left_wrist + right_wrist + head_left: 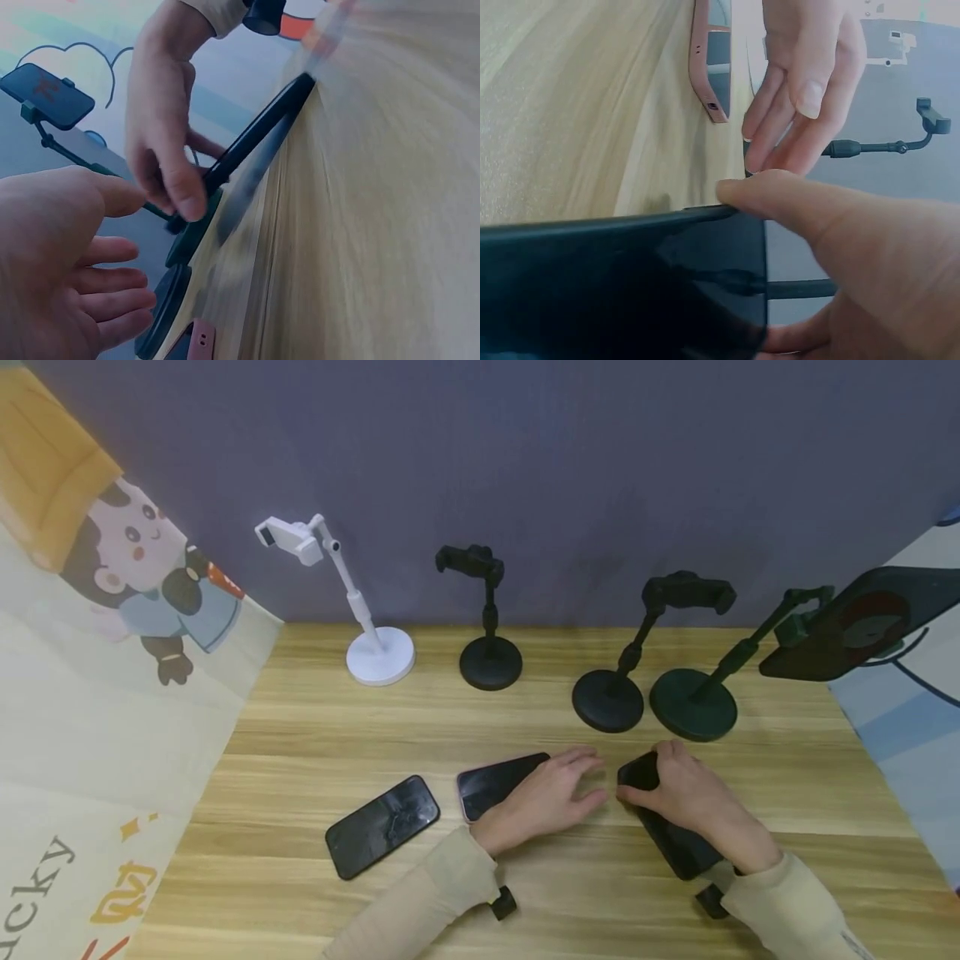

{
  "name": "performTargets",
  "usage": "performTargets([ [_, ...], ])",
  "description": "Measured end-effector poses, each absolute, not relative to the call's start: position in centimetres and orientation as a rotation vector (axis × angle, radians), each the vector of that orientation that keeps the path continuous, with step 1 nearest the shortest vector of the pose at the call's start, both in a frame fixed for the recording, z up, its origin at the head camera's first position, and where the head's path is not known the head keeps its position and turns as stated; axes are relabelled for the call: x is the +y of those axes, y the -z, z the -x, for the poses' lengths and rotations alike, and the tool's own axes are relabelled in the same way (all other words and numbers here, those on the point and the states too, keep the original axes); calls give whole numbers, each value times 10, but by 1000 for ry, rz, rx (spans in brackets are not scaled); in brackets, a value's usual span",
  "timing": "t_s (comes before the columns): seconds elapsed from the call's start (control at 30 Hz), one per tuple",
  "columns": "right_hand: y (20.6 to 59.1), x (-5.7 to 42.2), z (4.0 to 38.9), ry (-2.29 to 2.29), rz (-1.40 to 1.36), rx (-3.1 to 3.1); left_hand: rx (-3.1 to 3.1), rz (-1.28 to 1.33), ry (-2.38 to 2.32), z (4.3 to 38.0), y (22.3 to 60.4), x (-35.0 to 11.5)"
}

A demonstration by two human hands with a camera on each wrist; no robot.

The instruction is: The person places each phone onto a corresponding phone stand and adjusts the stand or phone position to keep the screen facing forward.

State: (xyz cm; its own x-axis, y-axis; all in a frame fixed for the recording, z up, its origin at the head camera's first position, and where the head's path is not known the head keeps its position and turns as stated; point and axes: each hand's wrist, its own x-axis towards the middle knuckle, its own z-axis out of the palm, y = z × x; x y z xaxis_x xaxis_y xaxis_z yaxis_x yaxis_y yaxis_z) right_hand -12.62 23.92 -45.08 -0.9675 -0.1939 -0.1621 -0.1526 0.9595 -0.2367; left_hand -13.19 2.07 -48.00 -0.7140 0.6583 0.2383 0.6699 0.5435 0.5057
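My right hand (693,793) grips a black phone (678,852) by its far end, the thumb on the near-left edge and fingers across the other side. In the left wrist view that phone (247,142) slants, its gripped end raised over the wooden table. My left hand (543,797) is held with fingers extended and holds nothing. It overlaps the right end of a pink-edged phone (495,785) in the head view. Farther left lies another dark phone (382,827), screen up.
Along the back stand a white phone stand (380,657), two black stands (491,664) and a dark green stand (693,706). The green one bears a dark phone (810,647) that juts out rightward. A blue-grey panel (525,468) rises behind them.
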Motion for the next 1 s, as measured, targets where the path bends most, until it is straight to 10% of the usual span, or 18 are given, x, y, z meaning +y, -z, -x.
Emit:
performTargets([
  [1.0,423,232,128,949,447,3408,-2647,1097,1383,125,479,35],
])
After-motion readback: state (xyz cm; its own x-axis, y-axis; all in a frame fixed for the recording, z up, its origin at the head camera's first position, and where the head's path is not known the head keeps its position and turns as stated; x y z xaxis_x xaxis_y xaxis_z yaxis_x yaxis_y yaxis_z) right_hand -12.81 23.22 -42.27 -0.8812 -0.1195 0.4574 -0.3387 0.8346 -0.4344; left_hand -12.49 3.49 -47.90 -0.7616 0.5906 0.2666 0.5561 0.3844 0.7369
